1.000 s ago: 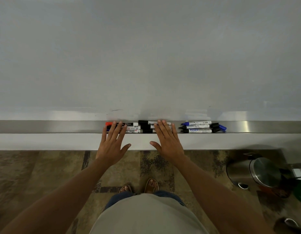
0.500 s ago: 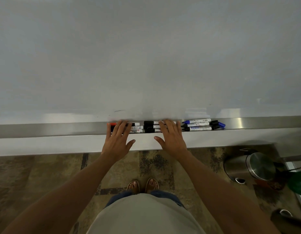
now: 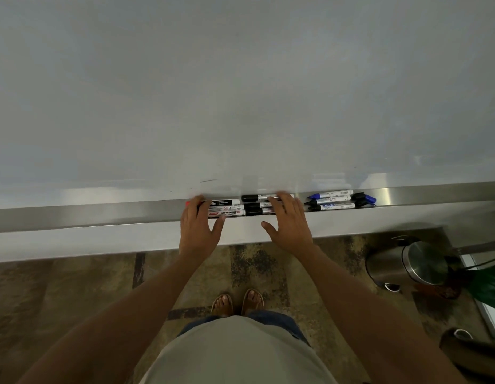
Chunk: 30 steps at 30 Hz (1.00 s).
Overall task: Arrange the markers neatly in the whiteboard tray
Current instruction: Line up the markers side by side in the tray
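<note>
A long steel whiteboard tray [image 3: 88, 214] runs across the view under the whiteboard [image 3: 240, 92]. Three white markers with printed labels [image 3: 225, 208] lie side by side in it. Right of them lie three black-capped markers [image 3: 254, 205]. Further right sits a separate group of blue and black markers [image 3: 332, 200] with loose caps [image 3: 364, 199] at its end. My left hand [image 3: 197, 228] lies flat, fingers spread over the left ends of the labelled markers. My right hand [image 3: 289, 223] lies flat, fingers spread over the right ends of the black-capped markers. Neither hand grips anything.
A steel pedal bin [image 3: 407, 264] stands on the patterned carpet at the right, with a green bag [image 3: 487, 286] beside it. A dark object [image 3: 468, 353] lies at the lower right corner. My feet in sandals [image 3: 236, 302] stand below the tray.
Both hands slid forward over the tray edge, fingers now further onto the markers. The two middle marker groups sit closer together. The camera tilted, so the tray slopes.
</note>
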Available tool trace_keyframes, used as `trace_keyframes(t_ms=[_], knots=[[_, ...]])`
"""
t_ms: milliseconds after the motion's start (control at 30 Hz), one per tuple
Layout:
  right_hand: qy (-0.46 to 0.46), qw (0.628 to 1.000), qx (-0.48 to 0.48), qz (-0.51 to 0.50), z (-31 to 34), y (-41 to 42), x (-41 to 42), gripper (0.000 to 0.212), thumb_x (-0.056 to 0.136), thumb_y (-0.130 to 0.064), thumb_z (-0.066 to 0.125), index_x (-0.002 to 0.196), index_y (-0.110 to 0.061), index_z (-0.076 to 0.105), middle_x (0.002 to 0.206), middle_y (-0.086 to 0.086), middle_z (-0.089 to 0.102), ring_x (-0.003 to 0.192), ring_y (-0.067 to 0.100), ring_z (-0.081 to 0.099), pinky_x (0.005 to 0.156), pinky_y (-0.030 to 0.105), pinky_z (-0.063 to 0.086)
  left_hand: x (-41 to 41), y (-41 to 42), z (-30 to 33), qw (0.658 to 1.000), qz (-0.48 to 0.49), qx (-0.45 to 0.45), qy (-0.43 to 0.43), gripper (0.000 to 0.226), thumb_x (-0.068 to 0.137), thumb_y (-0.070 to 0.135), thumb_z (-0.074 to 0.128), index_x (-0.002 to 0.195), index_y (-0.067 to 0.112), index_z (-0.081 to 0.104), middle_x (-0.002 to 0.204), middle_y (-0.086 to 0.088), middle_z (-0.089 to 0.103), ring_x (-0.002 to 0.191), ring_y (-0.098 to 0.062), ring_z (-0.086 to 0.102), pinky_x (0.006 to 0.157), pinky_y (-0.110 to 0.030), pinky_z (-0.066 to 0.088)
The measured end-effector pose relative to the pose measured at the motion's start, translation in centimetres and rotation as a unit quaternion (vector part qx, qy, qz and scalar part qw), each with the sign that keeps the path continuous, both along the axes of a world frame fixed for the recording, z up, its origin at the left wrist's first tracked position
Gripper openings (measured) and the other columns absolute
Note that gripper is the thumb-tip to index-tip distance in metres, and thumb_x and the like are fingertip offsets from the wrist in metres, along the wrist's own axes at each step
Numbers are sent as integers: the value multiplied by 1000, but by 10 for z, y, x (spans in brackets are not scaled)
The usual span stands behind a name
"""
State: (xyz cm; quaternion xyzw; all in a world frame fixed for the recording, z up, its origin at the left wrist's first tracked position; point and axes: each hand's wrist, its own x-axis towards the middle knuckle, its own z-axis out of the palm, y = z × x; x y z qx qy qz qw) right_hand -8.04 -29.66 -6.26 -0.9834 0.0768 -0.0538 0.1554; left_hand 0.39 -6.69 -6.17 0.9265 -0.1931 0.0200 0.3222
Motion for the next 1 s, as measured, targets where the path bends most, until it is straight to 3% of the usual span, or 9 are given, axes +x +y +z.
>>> trace_keyframes(t_ms=[133,333,467,600,767,867,1000], knots=[[-11,999,35,-10,3,1,1,62,82,-36,68,135,-14,44,143,14,40,135,32,33,114,52,24,3,2,-2,999,6,-30,20,42,87,25,65,121,3,54,131,-15,48,123,-32,45,101,-49,43],[-44,996,59,-40,10,2,3,60,75,-30,73,127,-10,51,133,13,48,123,31,42,104,49,38,6,8,-1,997,54,-45,-23,34,85,24,67,111,4,57,125,-19,50,116,-35,46,99,-45,40],[-33,991,86,-98,10,9,1,59,79,-24,72,131,-9,49,140,15,44,131,32,37,108,45,35,7,7,4,991,110,-80,14,33,84,16,67,111,-1,57,128,-25,47,119,-40,45,101,-51,40],[-10,991,81,-107,11,10,0,58,82,-22,69,134,-10,46,144,14,39,133,31,34,108,45,36,8,5,8,991,100,-81,24,31,83,12,67,109,-3,56,124,-25,48,107,-41,53,92,-54,47],[-3,994,53,-91,10,6,-4,60,81,-22,69,135,-11,45,145,13,37,133,31,35,110,45,35,5,3,10,990,77,-116,38,26,84,6,64,108,3,53,123,-17,46,93,-31,60,84,-44,54],[-1,996,52,-76,9,4,-5,63,81,-19,70,137,-9,43,146,15,36,135,33,32,111,48,33,5,3,9,989,74,-121,35,26,85,5,63,108,3,53,124,-17,46,92,-30,60,82,-41,54],[-16,996,64,-56,8,3,-8,65,79,-16,71,137,-7,42,147,17,36,138,34,29,111,52,32,5,2,13,993,87,-84,14,28,83,6,65,108,-1,55,121,-21,50,101,-36,57,88,-49,51]])
